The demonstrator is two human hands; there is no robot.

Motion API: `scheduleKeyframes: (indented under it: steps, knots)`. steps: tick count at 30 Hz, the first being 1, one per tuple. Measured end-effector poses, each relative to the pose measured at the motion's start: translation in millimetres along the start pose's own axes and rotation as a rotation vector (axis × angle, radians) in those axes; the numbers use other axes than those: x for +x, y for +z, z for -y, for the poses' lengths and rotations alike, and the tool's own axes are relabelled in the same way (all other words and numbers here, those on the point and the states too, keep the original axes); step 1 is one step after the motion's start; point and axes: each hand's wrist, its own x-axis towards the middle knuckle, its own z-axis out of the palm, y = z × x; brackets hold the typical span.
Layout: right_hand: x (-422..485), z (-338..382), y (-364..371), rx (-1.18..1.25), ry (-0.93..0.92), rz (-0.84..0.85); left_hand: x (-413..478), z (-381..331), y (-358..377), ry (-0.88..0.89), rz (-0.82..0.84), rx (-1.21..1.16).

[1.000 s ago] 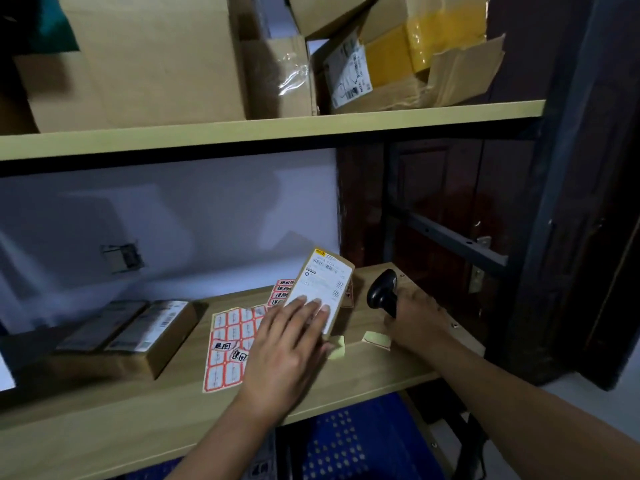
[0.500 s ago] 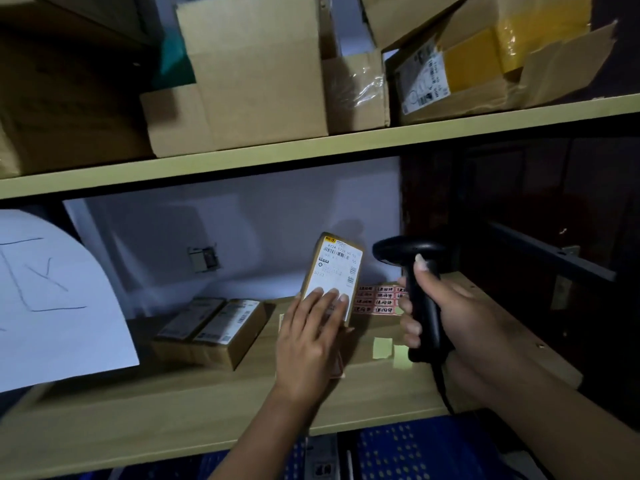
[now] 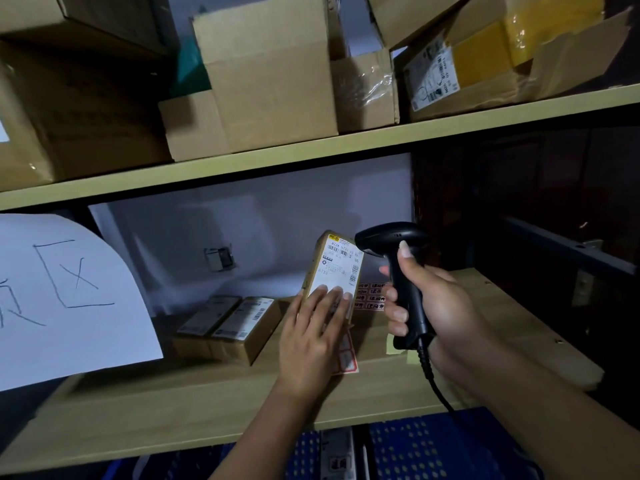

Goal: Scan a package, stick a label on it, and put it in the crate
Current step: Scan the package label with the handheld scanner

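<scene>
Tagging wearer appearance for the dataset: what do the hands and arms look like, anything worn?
Both forearms are bare as far as the frame shows: no sleeves, gloves, watch or rings visible. The left hand has short nails; the right hand has longer, pale nails.

One head-worn view looks forward and slightly down, close over the lower shelf [image 3: 207,410] and both forearms
</scene>
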Motion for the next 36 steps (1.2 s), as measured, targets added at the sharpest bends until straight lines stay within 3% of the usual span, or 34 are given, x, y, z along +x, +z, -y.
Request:
scheduleKeyframes:
  steps: [32,34,36]
  knots:
    - [1,-2,-15,-0.046,0.037,0.008,-5,3,4,0.023,-0.007,-0.019]
    - [3,-3,-17,-0.126,-0.002,-0.003,-5,4,3,0.020,0.004,-0.023]
    - [7,-6,-23,-0.421,-0.089,-0.038,-5,4,1,0.009,0.012,-0.040]
